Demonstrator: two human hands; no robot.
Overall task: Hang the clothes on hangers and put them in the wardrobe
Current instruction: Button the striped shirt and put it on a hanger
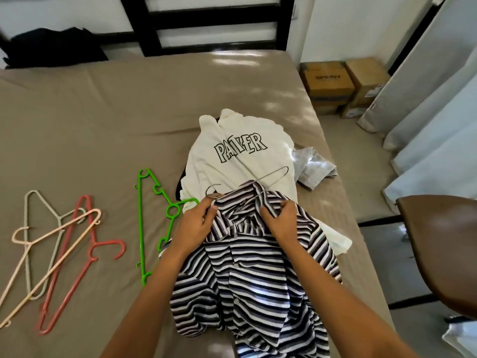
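Observation:
A black-and-white striped shirt (247,275) lies bunched on the bed in front of me. A thin metal wire hanger (268,178) pokes out of its collar, one arm sticking up to the right. My left hand (198,223) pinches the hanger just below its hook, at the shirt's neck. My right hand (281,220) grips the collar on the right side. Behind the shirt lies a white printed T-shirt (232,156) on top of a darker garment.
On the tan bed sheet (103,125) to the left lie a green hanger (144,218), a red hanger (77,267), a peach hanger (51,262) and a grey one (28,228). A pale garment (315,166) lies right of the T-shirt. A brown chair (444,249) and cardboard boxes (335,83) stand beside the bed.

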